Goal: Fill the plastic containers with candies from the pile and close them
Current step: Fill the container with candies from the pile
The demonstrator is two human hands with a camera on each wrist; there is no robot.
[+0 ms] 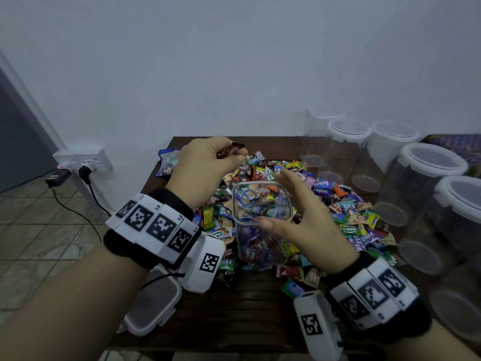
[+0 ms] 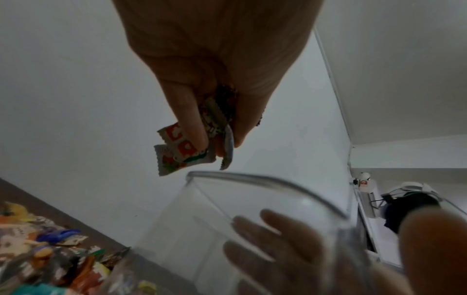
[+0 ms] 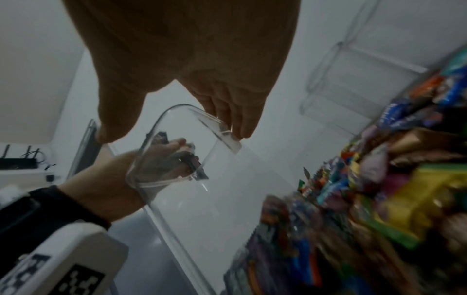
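Note:
A clear square container (image 1: 261, 204), partly filled with wrapped candies, stands in the candy pile (image 1: 346, 204) on the dark wooden table. My right hand (image 1: 299, 212) holds it from the right, thumb at the near rim and fingers along the far side; the right wrist view shows the fingers (image 3: 227, 113) on the container's rim (image 3: 161, 117). My left hand (image 1: 208, 165) hovers just beyond the container's far left corner, pinching a few candies (image 1: 231, 149). In the left wrist view those candies (image 2: 182, 149) hang just above the rim (image 2: 252, 178).
Several empty clear containers with white lids (image 1: 432, 160) stand along the table's right side. A loose lid (image 1: 153, 306) lies at the near left corner. A blue candy bag (image 1: 166, 162) sits at the far left. A power strip (image 1: 83, 162) with cables is on the wall left.

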